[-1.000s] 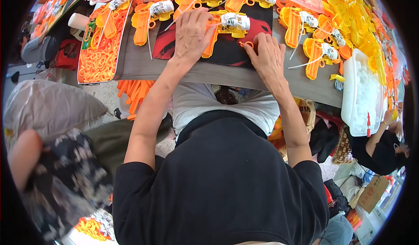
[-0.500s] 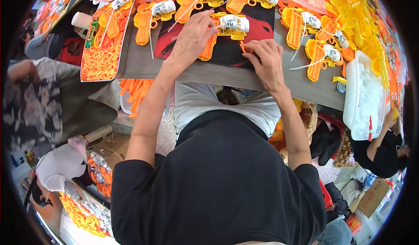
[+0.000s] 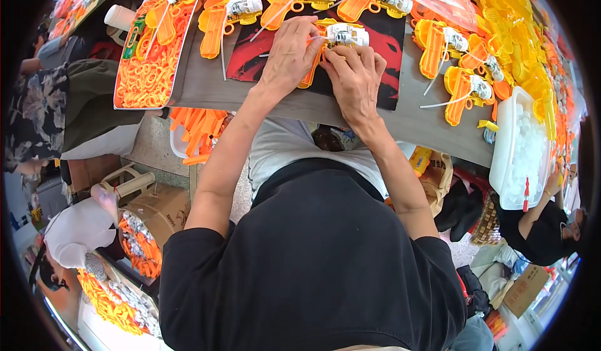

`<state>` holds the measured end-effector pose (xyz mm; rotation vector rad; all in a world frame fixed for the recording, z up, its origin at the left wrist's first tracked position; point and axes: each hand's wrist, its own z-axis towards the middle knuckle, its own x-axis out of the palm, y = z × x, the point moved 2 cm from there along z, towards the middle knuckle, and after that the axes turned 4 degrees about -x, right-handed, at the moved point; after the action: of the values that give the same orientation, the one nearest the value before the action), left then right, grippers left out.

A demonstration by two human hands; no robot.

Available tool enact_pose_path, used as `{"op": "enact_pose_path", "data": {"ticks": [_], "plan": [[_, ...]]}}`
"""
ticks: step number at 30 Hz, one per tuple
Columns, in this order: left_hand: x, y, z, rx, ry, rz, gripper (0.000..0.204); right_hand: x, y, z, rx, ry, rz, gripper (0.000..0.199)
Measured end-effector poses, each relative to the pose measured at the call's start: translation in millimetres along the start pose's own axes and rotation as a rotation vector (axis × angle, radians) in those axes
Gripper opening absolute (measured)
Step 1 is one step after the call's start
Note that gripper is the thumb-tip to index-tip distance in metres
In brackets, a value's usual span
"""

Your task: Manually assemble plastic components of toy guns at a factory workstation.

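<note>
A half-shell orange and yellow toy gun (image 3: 347, 35) with a white mechanism lies on a black and red board (image 3: 390, 69). My left hand (image 3: 289, 55) is closed on its left side, thumb and fingers near a thin pale tube; the orange grip is partly covered. From the right, my right hand (image 3: 357, 79) bends its fingers closed over the gun's lower edge, below the white mechanism. The small orange trigger it carried is hidden by those fingers. Several similar open toy guns (image 3: 432, 47) lie around the board, pale tubes trailing from them.
A white-rimmed tray (image 3: 144, 107) of small orange rings stands left, a white cup (image 3: 119, 17) behind it. At right, a white bin (image 3: 499, 163) holds translucent pieces beside piled yellow shells (image 3: 501, 13). Plastic film (image 3: 432, 0) covers parts at the back. Other people sit nearby.
My right hand has moved left and up with the small orange trigger, from beside the toy gun onto its lower edge. My left hand stays at the gun's left side.
</note>
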<state>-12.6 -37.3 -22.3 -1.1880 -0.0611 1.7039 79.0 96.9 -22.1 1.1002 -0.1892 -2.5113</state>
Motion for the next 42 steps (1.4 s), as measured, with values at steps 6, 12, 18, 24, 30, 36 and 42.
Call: {"op": "enact_pose_path", "data": {"ticks": [6,12,18,24,30,36,42], "plan": [[-2.9,6.4,7.2,-0.022,0.042,-0.092,0.025,-6.7,-6.7,5.0,-0.132,0.094,-0.044,0.03],[0.7,14.2,14.3,-0.088,0.107,-0.047,0.027,-9.2,-18.0,12.2,-0.497,0.253,-0.151,0.035],[-2.2,20.0,24.3,-0.062,0.21,-0.072,0.026,-7.0,13.6,-7.5,-0.167,0.18,-0.083,0.027],[-15.2,9.6,33.5,0.097,0.314,0.081,0.019,-21.2,-47.6,24.1,-0.048,0.07,0.074,0.033],[2.2,-8.4,18.9,-0.024,0.031,0.092,0.02,-9.3,-51.7,16.5,-0.01,0.159,0.165,0.04],[6.5,-34.0,10.4,0.016,-0.078,0.188,0.015,-2.6,-50.8,13.3,-0.02,0.126,0.159,0.031],[7.8,-38.7,-16.8,0.102,-0.011,0.307,0.015,4.2,-42.0,17.1,0.096,0.0,0.241,0.02]]}}
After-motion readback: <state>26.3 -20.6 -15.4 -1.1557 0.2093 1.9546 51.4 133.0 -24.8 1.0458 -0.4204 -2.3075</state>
